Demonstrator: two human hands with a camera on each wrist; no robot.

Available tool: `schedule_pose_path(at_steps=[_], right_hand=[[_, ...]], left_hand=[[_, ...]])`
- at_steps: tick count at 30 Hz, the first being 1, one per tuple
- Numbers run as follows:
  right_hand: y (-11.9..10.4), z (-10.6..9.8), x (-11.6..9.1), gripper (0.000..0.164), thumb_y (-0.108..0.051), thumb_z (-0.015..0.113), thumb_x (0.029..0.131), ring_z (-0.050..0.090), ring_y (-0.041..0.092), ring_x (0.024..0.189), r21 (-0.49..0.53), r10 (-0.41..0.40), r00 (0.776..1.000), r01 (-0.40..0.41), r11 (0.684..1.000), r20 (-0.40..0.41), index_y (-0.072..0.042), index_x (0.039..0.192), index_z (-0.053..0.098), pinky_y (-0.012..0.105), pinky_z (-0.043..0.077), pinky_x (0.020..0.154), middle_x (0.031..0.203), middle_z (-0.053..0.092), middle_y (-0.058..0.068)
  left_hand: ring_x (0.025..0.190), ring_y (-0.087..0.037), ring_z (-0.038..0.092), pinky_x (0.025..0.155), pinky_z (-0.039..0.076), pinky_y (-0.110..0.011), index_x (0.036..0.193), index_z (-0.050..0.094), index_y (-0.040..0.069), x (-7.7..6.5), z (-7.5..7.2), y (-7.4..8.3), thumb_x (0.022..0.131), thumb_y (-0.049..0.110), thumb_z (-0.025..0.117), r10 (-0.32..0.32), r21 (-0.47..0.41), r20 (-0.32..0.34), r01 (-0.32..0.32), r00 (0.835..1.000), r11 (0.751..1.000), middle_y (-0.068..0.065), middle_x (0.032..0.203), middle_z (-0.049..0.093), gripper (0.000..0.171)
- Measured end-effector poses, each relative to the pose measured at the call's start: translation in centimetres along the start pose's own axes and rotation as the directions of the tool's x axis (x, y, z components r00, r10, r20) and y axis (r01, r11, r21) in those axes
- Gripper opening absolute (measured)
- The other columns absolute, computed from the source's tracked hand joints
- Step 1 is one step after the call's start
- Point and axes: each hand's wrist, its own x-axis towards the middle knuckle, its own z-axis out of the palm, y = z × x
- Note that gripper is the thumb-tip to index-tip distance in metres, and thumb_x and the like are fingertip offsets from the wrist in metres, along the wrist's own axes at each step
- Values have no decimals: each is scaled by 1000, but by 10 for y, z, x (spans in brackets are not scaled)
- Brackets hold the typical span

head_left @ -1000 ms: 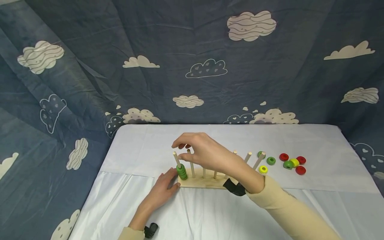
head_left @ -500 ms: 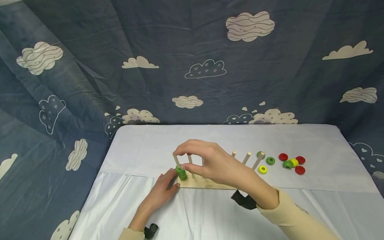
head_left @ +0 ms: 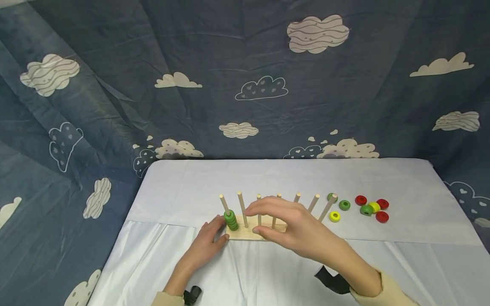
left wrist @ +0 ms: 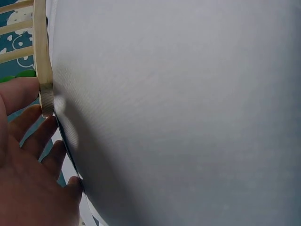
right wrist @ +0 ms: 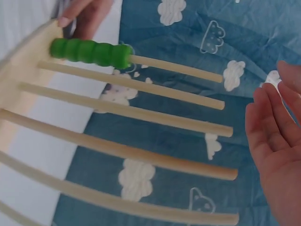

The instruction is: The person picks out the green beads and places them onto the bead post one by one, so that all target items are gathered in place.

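Note:
A wooden peg stand (head_left: 245,233) lies on the white-covered table, its row of upright pegs pointing up. Several green beads (head_left: 231,220) are stacked on its leftmost peg; the right wrist view shows this green bead stack (right wrist: 91,52) pushed down against the base. My left hand (head_left: 204,242) holds the stand's left end, thumb at the front corner and fingers round the end, as the left wrist view shows at the base end (left wrist: 46,96). Over the stand, my right hand (head_left: 302,225) is in the air with thumb and fingers apart, nothing between them.
To the right of the stand lie loose beads: a green bead (head_left: 344,205), a yellow bead (head_left: 334,216) and a cluster with a red bead (head_left: 382,217). A dark cloud-patterned cloth (head_left: 214,114) hangs behind the table.
My right hand has reached down to the green stack on the leftmost peg, then drawn back to the right and towards me. My left hand stays at the stand's end.

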Motion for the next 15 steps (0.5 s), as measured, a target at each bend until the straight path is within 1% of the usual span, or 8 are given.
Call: schedule_pose_path(at_steps=[3, 6, 9, 13, 15], right_hand=[[3, 3, -13, 40, -12, 78, 86, 60, 11, 114, 3, 58, 998, -58, 998, -16, -23, 122, 66, 34, 54, 91, 120, 64, -12], [6, 6, -25, 38, -11, 77, 87, 61, 13, 111, 33, 103, 994, -102, 994, -41, -23, 121, 66, 34, 56, 87, 119, 65, -10], [11, 9, -36, 38, -10, 77, 86, 62, 13, 110, 39, 124, 990, -122, 992, -73, -23, 121, 67, 34, 56, 86, 119, 66, -8], [17, 10, -49, 41, -9, 78, 85, 63, 13, 105, 8, 135, 984, -135, 991, -116, -24, 121, 66, 32, 56, 85, 118, 67, -8], [19, 10, -56, 42, -9, 79, 84, 63, 12, 105, -9, 167, 977, -169, 985, -132, -25, 119, 67, 31, 56, 85, 117, 66, -10]], left_hand=[[145, -24, 26, 118, 13, -53, 147, 45, 10, 0, 0, 0, 99, 24, 60, 1, -2, 1, -1, 1000, 1000, -6, 151, 43, 53], [145, -23, 26, 118, 13, -53, 147, 45, 9, 0, -1, 0, 99, 25, 59, -1, -4, 3, 1, 1000, 1000, -6, 151, 43, 53], [145, -23, 26, 118, 13, -53, 147, 45, 9, 0, 0, 1, 99, 25, 59, -3, -7, 4, 3, 1000, 1000, -6, 151, 43, 53], [145, -23, 26, 118, 12, -53, 147, 45, 9, 0, 0, 1, 99, 25, 59, 0, -6, 5, 0, 1000, 1000, -6, 151, 43, 53], [145, -23, 26, 118, 13, -53, 147, 44, 8, 0, 0, 0, 99, 25, 59, 4, -7, 4, -4, 1000, 1000, -6, 151, 43, 53]])
